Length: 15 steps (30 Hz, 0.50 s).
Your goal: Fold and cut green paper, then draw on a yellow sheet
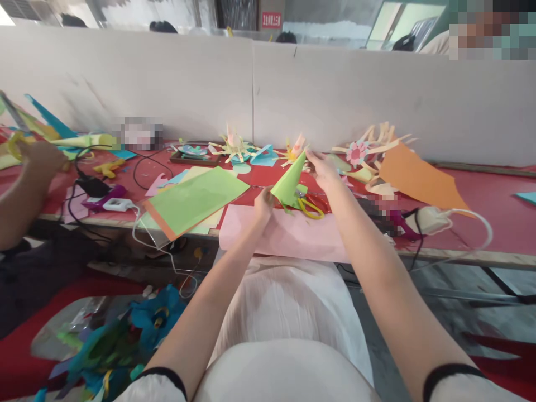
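A light green paper cone (291,181) is held up over the front of the red table, its tip to the upper right. My left hand (263,204) is closed on its lower left edge. At the tip, the fingers of my right hand (321,167) pinch the paper. Just beneath the cone lie scissors with yellow handles (312,207) and small green scraps. A pink paper sheet (293,234) spreads along the table's front edge under my wrists.
Green sheets (199,198) lie to the left, an orange sheet (422,176) to the right. Paper flowers (234,148) stand along the white partition (167,89). Cables and a white plug (431,220) are at the right. At far left, another person's hand (39,162) holds something yellow.
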Each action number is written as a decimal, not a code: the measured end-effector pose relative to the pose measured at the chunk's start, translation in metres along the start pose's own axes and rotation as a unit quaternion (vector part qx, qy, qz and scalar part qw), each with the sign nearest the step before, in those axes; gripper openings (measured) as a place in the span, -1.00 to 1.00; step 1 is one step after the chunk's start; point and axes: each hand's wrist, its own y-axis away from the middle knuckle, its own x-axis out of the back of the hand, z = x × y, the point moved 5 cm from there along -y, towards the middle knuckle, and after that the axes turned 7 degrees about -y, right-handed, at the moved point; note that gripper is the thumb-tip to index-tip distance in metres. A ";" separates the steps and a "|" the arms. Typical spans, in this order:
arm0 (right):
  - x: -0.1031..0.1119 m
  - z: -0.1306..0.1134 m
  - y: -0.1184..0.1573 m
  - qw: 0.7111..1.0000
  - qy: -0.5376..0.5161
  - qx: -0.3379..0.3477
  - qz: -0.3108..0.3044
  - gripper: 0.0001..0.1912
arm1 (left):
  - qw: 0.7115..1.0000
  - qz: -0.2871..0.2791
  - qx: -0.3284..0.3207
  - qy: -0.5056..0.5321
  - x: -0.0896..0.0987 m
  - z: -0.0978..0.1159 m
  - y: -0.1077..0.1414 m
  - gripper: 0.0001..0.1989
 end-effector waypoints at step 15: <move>-0.004 0.015 -0.102 0.983 0.129 0.112 0.069 -0.72 | 0.979 -0.048 -0.059 -0.191 0.001 0.021 0.019 -0.81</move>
